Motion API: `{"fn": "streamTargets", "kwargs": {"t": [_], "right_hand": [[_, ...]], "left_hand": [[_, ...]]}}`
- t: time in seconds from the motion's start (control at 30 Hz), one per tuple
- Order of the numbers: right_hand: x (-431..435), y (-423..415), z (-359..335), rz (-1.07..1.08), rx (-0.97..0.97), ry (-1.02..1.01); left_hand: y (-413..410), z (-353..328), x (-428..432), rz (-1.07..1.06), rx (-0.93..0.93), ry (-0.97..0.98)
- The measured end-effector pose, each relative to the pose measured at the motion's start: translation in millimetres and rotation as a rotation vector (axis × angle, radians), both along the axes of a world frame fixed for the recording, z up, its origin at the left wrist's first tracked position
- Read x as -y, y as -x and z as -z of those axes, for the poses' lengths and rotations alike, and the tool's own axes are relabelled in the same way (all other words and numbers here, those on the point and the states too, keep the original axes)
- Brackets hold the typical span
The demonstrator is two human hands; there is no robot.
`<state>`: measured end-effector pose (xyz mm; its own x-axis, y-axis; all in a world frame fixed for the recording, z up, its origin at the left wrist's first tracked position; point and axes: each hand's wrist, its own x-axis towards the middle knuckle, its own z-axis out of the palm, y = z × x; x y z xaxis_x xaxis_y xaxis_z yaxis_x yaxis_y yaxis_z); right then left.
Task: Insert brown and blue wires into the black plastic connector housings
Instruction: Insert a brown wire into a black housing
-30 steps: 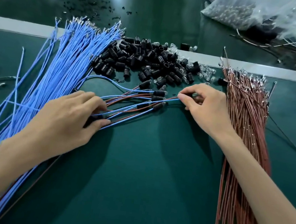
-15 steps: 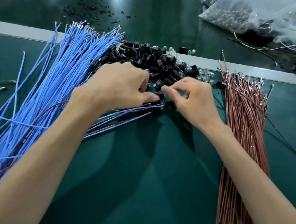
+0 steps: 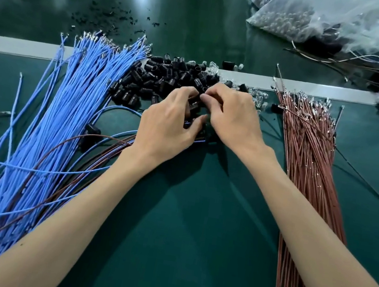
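Centrally, left hand (image 3: 168, 127) and right hand (image 3: 234, 123) pinching black housings (image 3: 194, 107) at pile's near edge; bare mat (image 3: 192, 243) beside brown wires (image 3: 304, 161).

Smooth, glossy black plastic: the connector housings (image 3: 169, 78) heaped under and beyond the fingers (image 3: 184, 93). Smooth matt insulation with bright metal terminals at the far tips: the blue wires (image 3: 64, 111) left of the fingers and the brown wires (image 3: 306, 149) right of them. Nearer than the fingers the surface (image 3: 192, 243) is dark green and matt; far beyond them to the right, the bag (image 3: 327, 16) is clear, crinkled plastic film.

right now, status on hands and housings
Left hand grips wired housings. Right hand fingertips meet it, pinch hidden. Black housing pile right behind. Blue wires left, brown wires right, neither blocking.
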<state>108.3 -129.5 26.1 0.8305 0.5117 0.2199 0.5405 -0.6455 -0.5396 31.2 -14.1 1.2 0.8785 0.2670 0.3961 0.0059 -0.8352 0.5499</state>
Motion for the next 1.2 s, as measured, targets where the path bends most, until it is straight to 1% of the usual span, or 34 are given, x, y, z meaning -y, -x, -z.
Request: {"fn": "streamTargets", "kwargs": {"t": [0.03,0.07,0.1,0.17,0.2,0.27,0.33,0.4,0.47,0.53,0.57,0.63,0.7,0.73,0.83,1.07,1.13,1.2], "right_hand": [[-1,4,-2,-0.004,-0.091,-0.105],[-1,8,-4,-0.022,-0.157,-0.167],[0,11,-5,-0.035,-0.192,-0.175],[5,15,-6,-0.029,-0.201,-0.102],[9,16,-7,-0.009,-0.157,-0.022],[25,18,-10,0.072,0.035,0.181],[46,22,-17,0.168,0.209,0.318],[72,25,-24,0.294,0.280,0.431],[94,25,-32,0.431,0.217,0.591],[106,23,-34,0.497,0.092,0.734],[108,22,-34,0.502,0.034,0.773],[107,20,-34,0.491,-0.055,0.773],[106,15,-35,0.482,-0.107,0.728],[106,14,-37,0.479,-0.132,0.673],[105,9,-42,0.477,-0.182,0.451],[88,7,-62,0.399,-0.234,0.029],[81,12,-70,0.378,-0.271,-0.136],[71,15,-82,0.310,-0.324,-0.346]], "left_hand": [[0,0,-1,0.016,0.004,0.006],[0,0,-3,0.031,0.014,0.005],[-1,0,-4,0.043,0.018,0.000],[-3,1,-5,0.057,0.020,-0.006],[-3,1,-4,0.059,0.028,0.000],[-3,1,-4,0.052,0.043,0.027],[-2,1,-3,0.046,0.052,0.031],[1,1,-2,0.063,0.050,-0.008],[2,1,0,0.091,0.040,-0.056],[2,0,-1,0.093,0.034,-0.070],[1,0,-1,0.086,0.035,-0.066],[0,1,-1,0.077,0.036,-0.056],[-1,2,-1,0.077,0.034,-0.047],[-1,2,-1,0.081,0.030,-0.036],[-1,0,-3,0.093,0.017,0.004],[-1,-1,-4,0.105,0.014,0.066],[-1,-1,-4,0.110,0.019,0.074],[-1,-1,-4,0.112,0.024,0.088]]}}
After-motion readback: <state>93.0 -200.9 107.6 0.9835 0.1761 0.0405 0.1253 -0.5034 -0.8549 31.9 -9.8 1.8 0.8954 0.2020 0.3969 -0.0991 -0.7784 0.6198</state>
